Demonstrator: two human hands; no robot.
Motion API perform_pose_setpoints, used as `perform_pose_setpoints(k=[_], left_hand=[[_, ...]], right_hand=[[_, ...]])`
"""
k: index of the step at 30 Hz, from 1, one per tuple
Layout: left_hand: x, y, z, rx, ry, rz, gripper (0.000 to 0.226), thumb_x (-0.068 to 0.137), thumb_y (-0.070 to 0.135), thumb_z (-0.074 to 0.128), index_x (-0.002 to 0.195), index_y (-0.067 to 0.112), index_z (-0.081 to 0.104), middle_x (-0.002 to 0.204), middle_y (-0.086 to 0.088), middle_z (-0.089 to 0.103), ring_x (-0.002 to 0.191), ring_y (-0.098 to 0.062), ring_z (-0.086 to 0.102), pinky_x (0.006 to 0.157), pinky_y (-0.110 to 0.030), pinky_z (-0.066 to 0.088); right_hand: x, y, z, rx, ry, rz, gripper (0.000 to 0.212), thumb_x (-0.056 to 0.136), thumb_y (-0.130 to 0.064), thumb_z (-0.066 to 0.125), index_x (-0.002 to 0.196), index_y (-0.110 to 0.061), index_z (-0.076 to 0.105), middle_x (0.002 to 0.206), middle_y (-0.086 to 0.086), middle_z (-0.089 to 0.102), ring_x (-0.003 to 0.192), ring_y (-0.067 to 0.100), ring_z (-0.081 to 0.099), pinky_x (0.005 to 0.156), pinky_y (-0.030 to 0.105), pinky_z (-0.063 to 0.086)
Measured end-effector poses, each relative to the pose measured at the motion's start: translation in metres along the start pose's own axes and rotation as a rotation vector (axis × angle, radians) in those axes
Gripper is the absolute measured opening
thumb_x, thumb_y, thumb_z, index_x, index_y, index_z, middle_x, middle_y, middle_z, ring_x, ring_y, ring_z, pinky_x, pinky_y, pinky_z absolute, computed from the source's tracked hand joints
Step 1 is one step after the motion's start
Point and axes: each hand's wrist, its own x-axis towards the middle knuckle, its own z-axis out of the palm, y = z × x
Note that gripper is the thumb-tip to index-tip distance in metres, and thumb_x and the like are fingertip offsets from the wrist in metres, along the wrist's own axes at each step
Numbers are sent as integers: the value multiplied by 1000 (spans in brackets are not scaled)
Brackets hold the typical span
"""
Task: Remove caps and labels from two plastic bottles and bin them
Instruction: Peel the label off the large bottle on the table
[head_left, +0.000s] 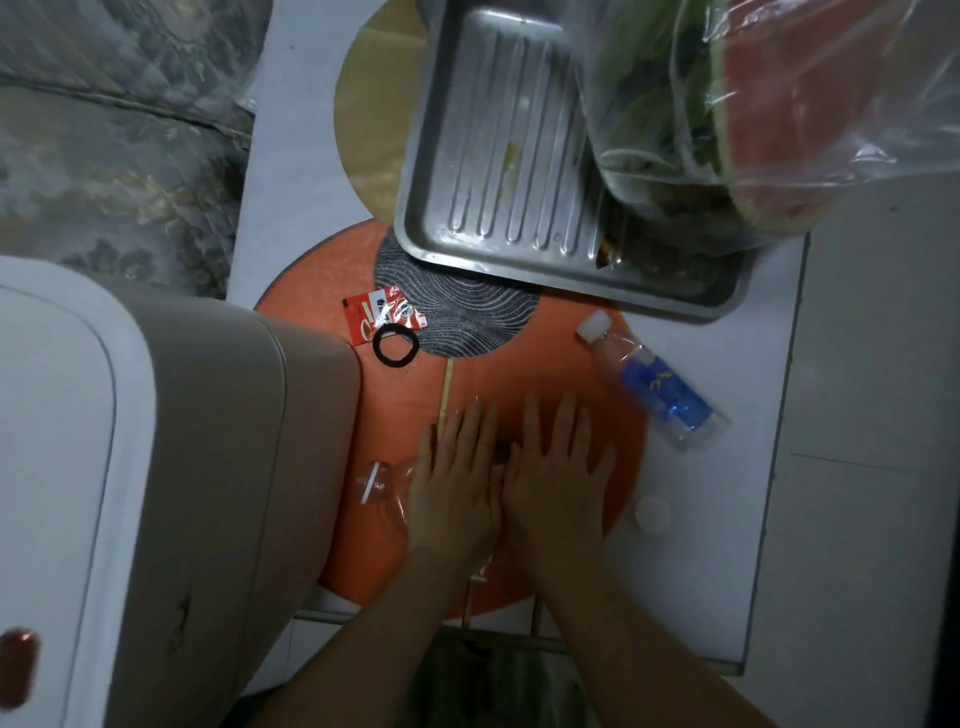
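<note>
We are pressing a clear, uncapped bottle (387, 486) flat on the orange mat (519, 374).

Our left hand (454, 486) and right hand (556, 470) are lying spread, palms down, side by side on it; the capped, blue-labelled bottle (654, 382) is lying nearby on the bench (727, 545), beside a loose white cap (653, 514).

Head-worn wide-angle camera is looking steeply down, close above an orange mat (571, 358) on a white table (727, 545); no second view is sharing it.
</note>
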Motion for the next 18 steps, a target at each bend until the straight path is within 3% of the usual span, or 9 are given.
perform_pose_setpoints(k=[5, 8, 12, 15, 18], left_hand=[[-7, 1, -12, -34, 18, 6, 56, 99, 35, 21, 151, 14, 13, 161, -7, 12, 149, -23, 7, 116, -41, -5], [-22, 2, -24, -1, 119, -38, 57, 94, 37, 32, 146, 13, 30, 155, -10, 31, 143, -27, 30, 112, -47, 7], [-55, -8, -26, -5, 221, -125, 54, 88, 34, 55, 139, 17, 46, 150, -14, 41, 135, -32, 43, 109, -52, 33], [-82, -9, -18, -171, 327, -312, 51, 83, 33, 63, 128, 14, 52, 137, -18, 52, 121, -36, 53, 97, -49, 45], [-102, -7, -10, -528, 320, -652, 58, 79, 58, 52, 118, 16, 46, 119, -13, 54, 106, -31, 55, 88, -47, 46]], right_hand=[[-8, 0, -4, 56, 7, -26, 69, 87, -53, 10, 147, -19, 5, 156, 21, 12, 143, 38, 16, 111, 61, 18], [-8, 3, -3, 51, 25, -26, 68, 90, -51, 22, 147, -19, 5, 157, 19, 11, 143, 36, 16, 110, 58, 23], [-11, 3, -3, 116, 114, 0, 59, 93, -43, 23, 146, -17, 19, 155, 18, 21, 137, 37, 28, 105, 53, 33], [-13, 4, 2, 137, 145, 29, 53, 96, -38, 28, 145, -18, 21, 154, 16, 25, 133, 35, 34, 99, 48, 37], [-16, 7, 5, 175, 137, 69, 52, 96, -36, 33, 145, -19, 22, 153, 15, 26, 131, 35, 35, 100, 47, 37]])
